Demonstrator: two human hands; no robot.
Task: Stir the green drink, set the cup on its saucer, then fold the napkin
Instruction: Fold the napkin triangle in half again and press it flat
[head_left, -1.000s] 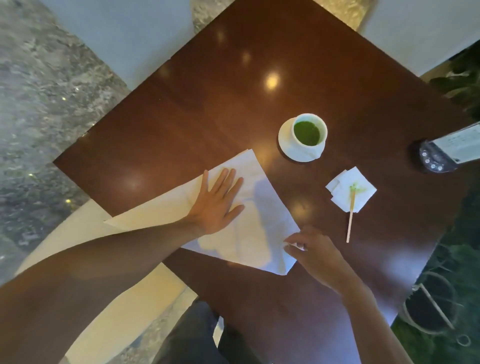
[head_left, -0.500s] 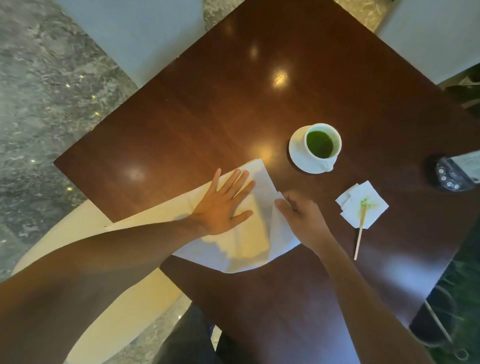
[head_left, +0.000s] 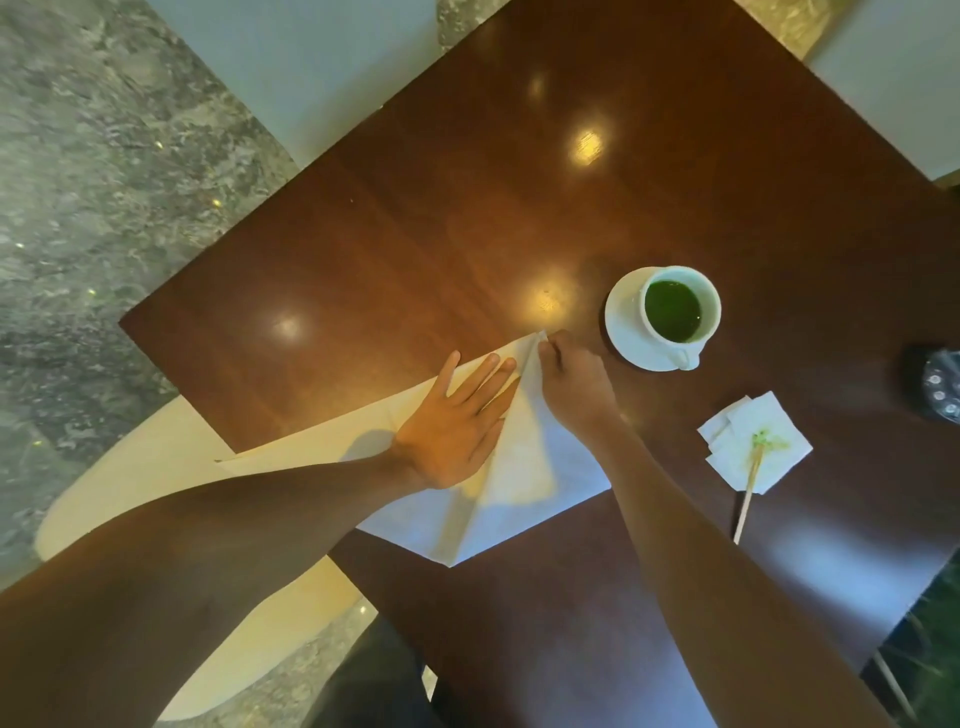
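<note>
Near the frame's middle, my left hand (head_left: 457, 431) is flattening the soft, light napkin (head_left: 524, 499) while my right hand (head_left: 571, 384) is pinching its folded-over corner.

This looks like a café or hotel lounge. A small square table (head_left: 467, 218) of dark, glossy wood mirrors several ceiling lamps as bright spots. It stands on a polished grey-green marble floor (head_left: 104, 171), with pale upholstered chairs (head_left: 311, 67) drawn up at its sides. A white cup (head_left: 681, 310) of green drink is served on a matching saucer (head_left: 626, 322), and a wooden stir stick (head_left: 748, 491) lies on small paper napkins (head_left: 753, 441), as in table service
</note>
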